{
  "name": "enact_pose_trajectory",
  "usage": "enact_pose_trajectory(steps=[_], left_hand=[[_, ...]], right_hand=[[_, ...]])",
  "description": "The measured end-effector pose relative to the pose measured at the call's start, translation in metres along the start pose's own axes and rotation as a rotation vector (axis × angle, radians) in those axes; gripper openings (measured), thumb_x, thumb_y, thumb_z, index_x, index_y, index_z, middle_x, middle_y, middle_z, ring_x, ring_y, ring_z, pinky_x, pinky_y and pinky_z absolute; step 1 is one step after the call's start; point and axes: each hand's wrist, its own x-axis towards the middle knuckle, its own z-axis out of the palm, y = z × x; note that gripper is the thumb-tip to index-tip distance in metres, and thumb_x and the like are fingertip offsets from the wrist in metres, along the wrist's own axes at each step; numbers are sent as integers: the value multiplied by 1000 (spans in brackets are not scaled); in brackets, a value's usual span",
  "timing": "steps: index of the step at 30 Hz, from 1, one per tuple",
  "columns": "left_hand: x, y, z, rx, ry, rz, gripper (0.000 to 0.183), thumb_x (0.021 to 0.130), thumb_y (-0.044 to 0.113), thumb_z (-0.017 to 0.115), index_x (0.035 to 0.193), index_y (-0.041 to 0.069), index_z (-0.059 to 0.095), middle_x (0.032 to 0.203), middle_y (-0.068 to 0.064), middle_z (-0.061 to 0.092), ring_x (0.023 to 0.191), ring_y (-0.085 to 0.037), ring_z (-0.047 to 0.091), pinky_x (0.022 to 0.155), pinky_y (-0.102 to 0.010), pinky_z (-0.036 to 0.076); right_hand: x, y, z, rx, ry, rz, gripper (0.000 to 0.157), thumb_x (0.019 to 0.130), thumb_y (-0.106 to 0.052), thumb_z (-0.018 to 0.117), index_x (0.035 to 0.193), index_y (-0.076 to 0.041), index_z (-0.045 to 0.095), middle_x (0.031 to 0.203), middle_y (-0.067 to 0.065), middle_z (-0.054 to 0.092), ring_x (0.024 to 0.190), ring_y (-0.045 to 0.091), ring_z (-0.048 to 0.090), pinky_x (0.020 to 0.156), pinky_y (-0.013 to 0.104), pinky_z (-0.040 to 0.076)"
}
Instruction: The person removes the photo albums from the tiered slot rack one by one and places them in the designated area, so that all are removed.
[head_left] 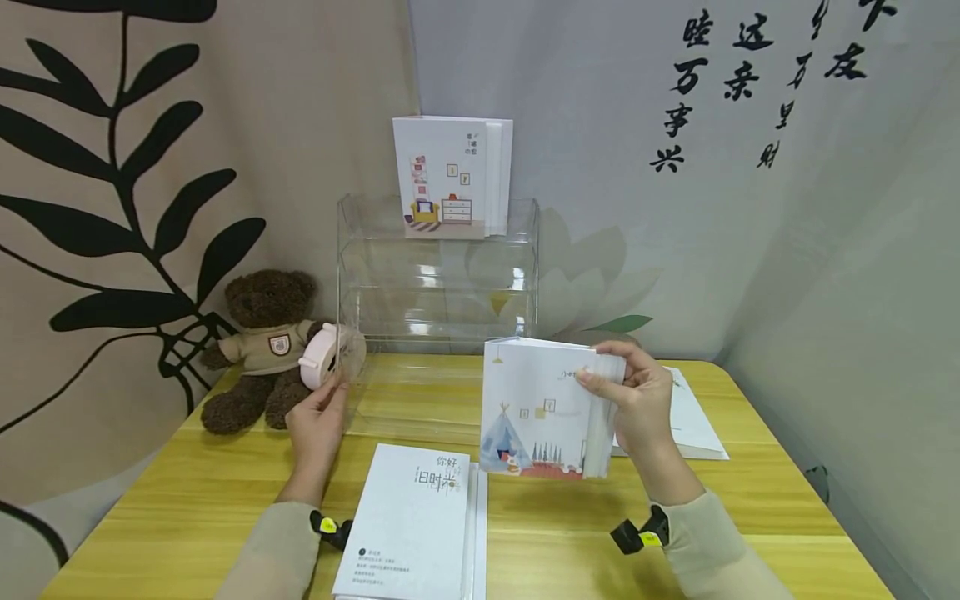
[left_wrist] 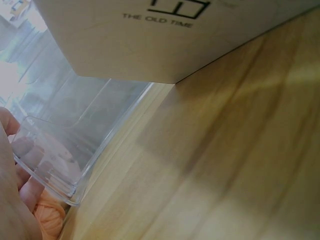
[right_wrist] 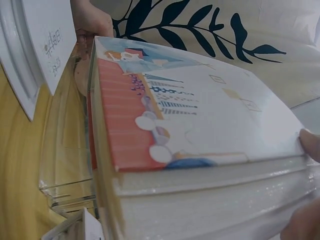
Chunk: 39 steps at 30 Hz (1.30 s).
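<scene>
My right hand (head_left: 643,400) grips a white photo album (head_left: 536,408) by its right edge, thumb on the front cover. A blue tent and red floor are drawn on that cover, and the album is held upright above the table. My left hand (head_left: 318,425) pinches the lower left side of a clear tiered rack (head_left: 438,250), its fingers (left_wrist: 31,192) seen through the plastic. A similar white album (head_left: 442,179) stands in the rack's top tier. In front of the rack, a white book (head_left: 408,521) stands or lies on another white volume; I cannot tell which.
A brown teddy bear (head_left: 266,350) sits left of the rack, a pale pink round object (head_left: 318,357) beside it. Behind my right hand another white book (head_left: 697,421) lies on the wooden table (head_left: 555,550). A printed curtain (head_left: 600,100) hangs behind.
</scene>
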Motion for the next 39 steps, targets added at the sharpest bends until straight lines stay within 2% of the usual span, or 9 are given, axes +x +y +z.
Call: enact_pose_trajectory(steps=[5, 9, 15, 19, 25, 28, 33, 39], left_hand=[[0, 0, 0, 10, 2, 5, 31, 96, 35, 71, 124, 22, 73, 125, -3, 68, 109, -18, 68, 80, -9, 50], [0, -1, 0, 18, -7, -3, 32, 96, 38, 69, 125, 24, 73, 127, -1, 67, 111, -18, 67, 83, -14, 53], [-1, -1, 0, 7, -21, -19, 35, 97, 40, 68, 127, 22, 71, 126, -3, 68, 109, -21, 68, 74, -5, 46], [-2, -2, 1, 8, -18, -21, 36, 96, 40, 70, 126, 20, 72, 123, -4, 69, 105, -21, 69, 72, -4, 46], [2, -4, 0, -2, 9, 7, 34, 94, 39, 71, 124, 21, 74, 119, -3, 71, 102, -15, 69, 72, -5, 47], [2, -5, 0, -3, 21, 18, 33, 94, 38, 72, 122, 21, 74, 119, -4, 71, 101, -12, 69, 73, -5, 47], [2, -5, 1, -18, 20, 28, 32, 94, 37, 72, 122, 23, 74, 120, -1, 71, 104, -8, 68, 76, -5, 48], [1, -4, 3, -10, 22, 27, 32, 95, 38, 71, 122, 22, 74, 122, 2, 70, 107, -12, 68, 77, -7, 49]], right_hand=[[-4, 5, -3, -4, 4, 62, 30, 74, 18, 79, 97, 1, 71, 80, 5, 73, 73, 18, 74, 59, 31, 61], [-10, 11, -7, 19, -12, 150, 30, 75, 16, 79, 98, -2, 72, 84, 5, 74, 77, 20, 73, 61, 32, 61], [-24, 27, -17, 20, -13, 362, 29, 78, 8, 81, 98, -11, 71, 90, 4, 70, 83, 20, 72, 69, 32, 61], [-37, 39, -29, 8, 13, 486, 30, 78, 7, 80, 98, -13, 70, 91, 4, 72, 81, 21, 72, 71, 32, 61], [-54, 54, -42, 3, 0, 593, 32, 80, 4, 79, 105, -10, 66, 96, 7, 73, 83, 24, 72, 71, 35, 61], [-62, 63, -45, -2, -19, 615, 34, 80, 3, 79, 109, -8, 65, 99, 7, 73, 83, 25, 72, 71, 36, 61], [-69, 77, -49, -41, -90, 593, 39, 80, -1, 81, 114, -1, 64, 103, 10, 72, 83, 25, 72, 71, 36, 61], [-72, 92, -59, -133, -205, 597, 44, 81, -10, 83, 118, 0, 61, 96, 12, 71, 76, 25, 71, 64, 36, 61]])
